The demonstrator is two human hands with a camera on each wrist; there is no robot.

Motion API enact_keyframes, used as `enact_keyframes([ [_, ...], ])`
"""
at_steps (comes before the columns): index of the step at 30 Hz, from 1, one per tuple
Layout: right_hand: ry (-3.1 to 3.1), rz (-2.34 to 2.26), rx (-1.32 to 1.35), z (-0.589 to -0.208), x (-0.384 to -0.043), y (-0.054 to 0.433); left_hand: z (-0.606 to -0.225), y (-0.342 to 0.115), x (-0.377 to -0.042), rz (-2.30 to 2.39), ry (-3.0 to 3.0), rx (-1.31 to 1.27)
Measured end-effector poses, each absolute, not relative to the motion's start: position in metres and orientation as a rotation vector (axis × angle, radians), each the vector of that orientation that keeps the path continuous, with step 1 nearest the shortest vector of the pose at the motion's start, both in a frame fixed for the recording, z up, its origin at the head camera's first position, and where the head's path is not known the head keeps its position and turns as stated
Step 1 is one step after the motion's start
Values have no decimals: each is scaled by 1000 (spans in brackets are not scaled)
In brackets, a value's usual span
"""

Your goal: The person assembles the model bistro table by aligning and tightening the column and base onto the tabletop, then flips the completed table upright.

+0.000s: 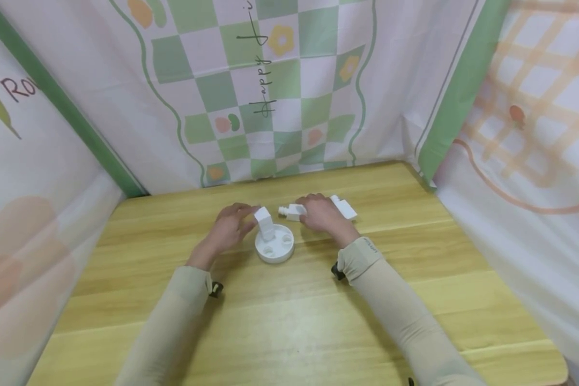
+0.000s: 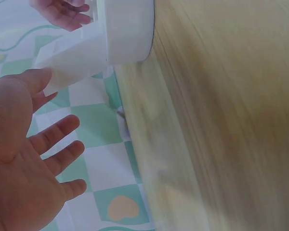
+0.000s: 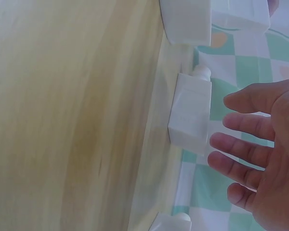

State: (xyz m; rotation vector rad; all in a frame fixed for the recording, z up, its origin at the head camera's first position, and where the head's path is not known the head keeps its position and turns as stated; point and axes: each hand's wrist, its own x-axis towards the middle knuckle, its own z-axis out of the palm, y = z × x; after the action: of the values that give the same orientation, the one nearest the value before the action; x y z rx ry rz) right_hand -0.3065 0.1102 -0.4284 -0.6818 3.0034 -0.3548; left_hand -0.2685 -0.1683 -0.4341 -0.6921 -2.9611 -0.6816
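Observation:
A round white base (image 1: 274,256) with a raised rim and round holes sits on the table. One white block (image 1: 265,223) stands upright in it, leaning slightly. My left hand (image 1: 228,228) pinches the top of that block between thumb and index finger; in the left wrist view the other fingers (image 2: 62,159) are spread apart. My right hand (image 1: 320,213) reaches over a second white block (image 3: 190,113), which lies on its side with a rounded knob at one end. In the right wrist view its fingers are extended, with a gap to that block.
Another white block (image 1: 347,209) with a knob lies just beyond my right hand. The wood-grain table (image 1: 289,321) meets a printed checkered curtain (image 1: 280,134) at its far edge. More fabric hangs at both sides.

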Motion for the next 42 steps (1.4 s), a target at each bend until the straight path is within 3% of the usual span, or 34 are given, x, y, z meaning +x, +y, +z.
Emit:
enact_keyframes([
  [19,2989,-347,-577,-431,-309,111,-425,-166,-265,-508,-2901,-759],
  [42,3030,-275,-488,-439,-311,111,-433,-172,-262,-747,-2943,-673],
])
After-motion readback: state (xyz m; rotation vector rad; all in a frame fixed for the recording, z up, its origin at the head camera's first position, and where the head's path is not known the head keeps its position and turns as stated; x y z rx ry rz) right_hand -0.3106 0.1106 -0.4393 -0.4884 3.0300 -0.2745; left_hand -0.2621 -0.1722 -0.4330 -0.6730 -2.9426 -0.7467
